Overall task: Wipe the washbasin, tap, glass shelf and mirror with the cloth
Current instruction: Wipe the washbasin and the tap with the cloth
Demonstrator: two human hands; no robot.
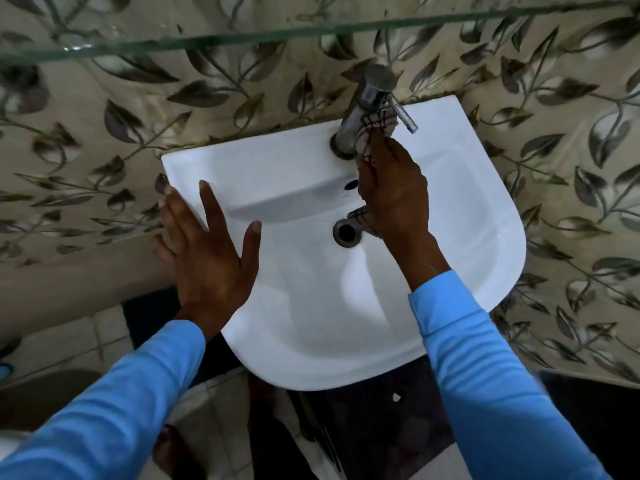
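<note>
A white washbasin (460, 216) is fixed to the leaf-patterned wall, its drain (345, 232) in the middle. The steel tap (367, 109) stands at the back rim. My right hand (394, 192) is shut on a checked cloth (375, 128) and presses it against the tap's right side, below the lever; a tail of cloth hangs out under the hand near the drain. My left hand (211, 247) lies flat with fingers spread on the basin's left rim. The glass shelf (242, 38) runs across the top. No mirror is in view.
Leaf-patterned tiles (104, 133) cover the wall around the basin. Below are pale floor tiles (79, 341) and a dark area under the basin (381, 420). A round pale object shows at the lower left edge.
</note>
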